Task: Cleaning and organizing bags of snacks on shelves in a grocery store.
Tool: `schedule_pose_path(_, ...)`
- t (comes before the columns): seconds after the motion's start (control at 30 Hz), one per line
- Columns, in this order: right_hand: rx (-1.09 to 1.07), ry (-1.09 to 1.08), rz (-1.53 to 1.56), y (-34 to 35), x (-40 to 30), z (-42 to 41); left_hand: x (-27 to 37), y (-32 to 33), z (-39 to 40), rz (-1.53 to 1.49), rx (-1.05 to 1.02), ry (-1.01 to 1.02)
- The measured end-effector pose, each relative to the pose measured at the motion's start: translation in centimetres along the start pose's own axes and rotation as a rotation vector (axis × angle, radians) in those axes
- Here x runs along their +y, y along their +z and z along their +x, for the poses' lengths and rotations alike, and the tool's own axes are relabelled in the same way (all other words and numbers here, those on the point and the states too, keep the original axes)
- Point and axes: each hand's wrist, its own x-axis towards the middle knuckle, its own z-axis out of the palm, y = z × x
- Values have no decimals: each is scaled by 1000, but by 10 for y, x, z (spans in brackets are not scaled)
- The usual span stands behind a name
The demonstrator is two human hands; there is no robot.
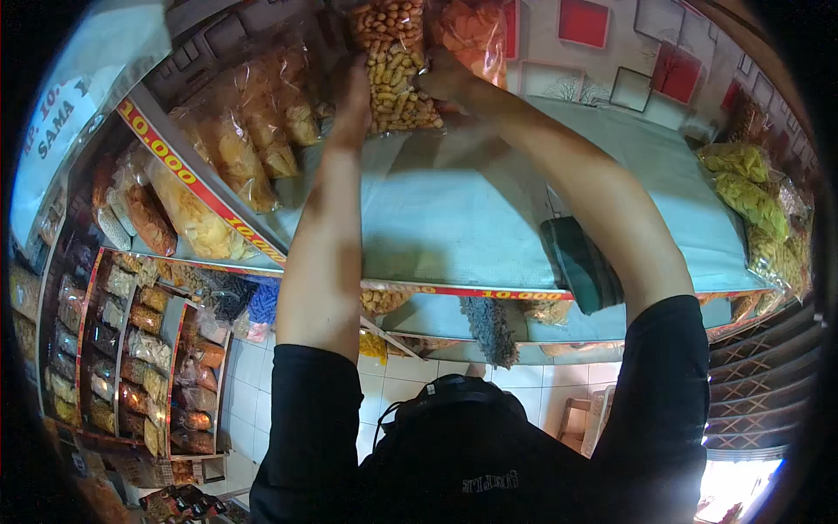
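A clear plastic bag of unshelled peanuts (397, 78) stands upright at the back of the upper shelf (432, 216). My left hand (354, 88) lies along the bag's left side, its fingers partly in shadow. At the right edge of the same bag, my right hand (446, 77) grips the plastic. Just behind my right hand is a bag of orange crackers (476, 39). Left of my left hand, several tall bags of pale brown snacks (245, 131) lean in a row.
A dark green folded cloth or pouch (581, 265) overhangs the shelf's front edge beneath my right forearm. A grey fluffy duster (491, 331) hangs below. Bags of green snacks (749, 196) stand at the right end. A slanted divider (196, 177) with price strips crosses the left.
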Motion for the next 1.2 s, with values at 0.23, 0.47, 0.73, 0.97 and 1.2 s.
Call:
schedule_pose_path(0.23, -19, -79, 48, 19, 50, 43, -90, -40, 76, -129, -247, 146)
schedule_pose_path(0.47, 82, 86, 134, 11, 6, -2, -23, 4, -9, 116, -80, 315)
schedule_pose_path(0.73, 75, 66, 91, 13, 17, 13, -66, -30, 20, 187, -276, 106)
schedule_pose_path(0.97, 102, 166, -371, -14, 8, 20, -22, 16, -7, 661, 78, 774)
schedule_pose_path(1.2, 232, -145, -288, -39, -68, -103, 45, 36, -50, 588, 66, 1165)
